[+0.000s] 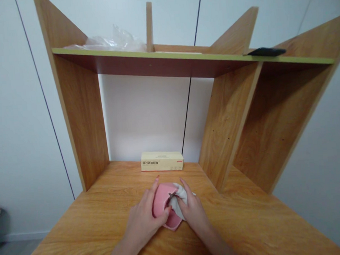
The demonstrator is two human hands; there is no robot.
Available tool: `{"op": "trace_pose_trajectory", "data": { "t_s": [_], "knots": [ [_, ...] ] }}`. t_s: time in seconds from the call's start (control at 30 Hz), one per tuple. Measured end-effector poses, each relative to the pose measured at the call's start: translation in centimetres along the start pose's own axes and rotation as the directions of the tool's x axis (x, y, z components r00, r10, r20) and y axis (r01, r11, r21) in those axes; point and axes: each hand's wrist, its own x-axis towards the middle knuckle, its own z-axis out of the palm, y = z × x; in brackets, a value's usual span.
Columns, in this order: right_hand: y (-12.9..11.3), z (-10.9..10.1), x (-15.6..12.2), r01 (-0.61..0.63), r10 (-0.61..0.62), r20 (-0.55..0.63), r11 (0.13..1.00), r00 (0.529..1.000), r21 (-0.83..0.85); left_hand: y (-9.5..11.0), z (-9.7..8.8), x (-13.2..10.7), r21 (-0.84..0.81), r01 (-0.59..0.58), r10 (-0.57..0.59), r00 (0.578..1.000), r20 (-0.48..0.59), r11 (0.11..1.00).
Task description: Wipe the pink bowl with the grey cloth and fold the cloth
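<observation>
On my feed, the left hand (pixel 143 216) clasps the pink case (pixel 162 193) at lower centre; the right hand (pixel 192 210) grips a grey cloth (pixel 176 210) against its mouth. I reckon the cloth could snag on the dark bit (pixel 171 195) there, or the case twist loose if the left hold slackens. Beyond, the box (pixel 161 162) limits forward reach; the desk (pixel 254 223) gives sideways room, bounded by the divider (pixel 231 126) centre-right.
</observation>
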Motion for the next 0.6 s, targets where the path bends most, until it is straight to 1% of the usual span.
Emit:
{"op": "trace_pose_trajectory", "data": {
  "t_s": [0.07,0.13,0.2,0.27,0.33,0.37,0.43,0.53,0.6],
  "knots": [
    [0.2,0.4,0.1,-0.031,0.036,-0.066,0.996,0.997,0.079,-0.4,0.4,0.0,-0.113,0.034,-0.039,0.998,-0.040,0.993],
    [0.4,0.9,0.1,-0.048,0.067,-0.109,0.985,0.992,0.167,-0.5,1.1,0.0,-0.233,0.021,-0.034,0.998,-0.052,0.972],
    [0.5,1.5,0.1,-0.045,0.071,-0.096,0.967,0.993,0.249,-0.6,1.7,-0.1,-0.333,-0.040,0.024,0.998,-0.051,0.942],
    [0.4,1.8,0.1,-0.046,0.066,-0.066,0.961,0.996,0.272,-0.6,2.1,-0.1,-0.358,-0.044,0.026,0.998,-0.054,0.933],
    [-0.1,1.6,0.0,-0.059,0.078,-0.088,0.978,0.993,0.202,-0.6,2.2,0.0,-0.311,0.011,-0.035,0.997,-0.071,0.950],
    [-0.4,1.3,0.0,-0.069,0.085,-0.112,0.988,0.990,0.138,-0.6,2.2,0.0,-0.279,0.035,-0.060,0.995,-0.083,0.960],
    [-1.2,0.3,-0.1,-0.091,0.087,-0.155,0.996,0.984,-0.018,-0.6,2.0,0.1,-0.231,0.051,-0.074,0.993,-0.094,0.972],
    [-1.9,-0.8,-0.3,-0.075,0.042,-0.147,0.970,0.988,-0.232,-0.3,1.8,0.1,-0.174,0.057,-0.072,0.994,-0.079,0.983],
    [-1.8,-0.9,-0.3,-0.059,0.021,-0.120,0.947,0.993,-0.316,-0.2,1.7,0.1,-0.133,0.074,-0.084,0.993,-0.077,0.988]
  ]
}}
